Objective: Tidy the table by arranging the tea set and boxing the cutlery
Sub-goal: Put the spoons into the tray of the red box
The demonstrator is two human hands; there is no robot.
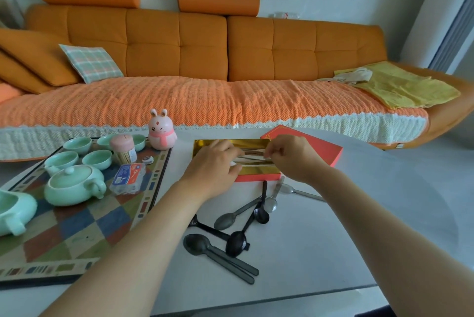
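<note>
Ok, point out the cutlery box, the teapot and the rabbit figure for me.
Box [259, 177]: head view, red front wall.
Teapot [72, 192]: head view, side of body.
Rabbit figure [162, 134]: head view, its face.

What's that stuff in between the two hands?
Thin sticks, maybe chopsticks, lying in the gold-lined box, span the gap between the left hand and the right hand, which pinches their end. The head view shows it.
</note>
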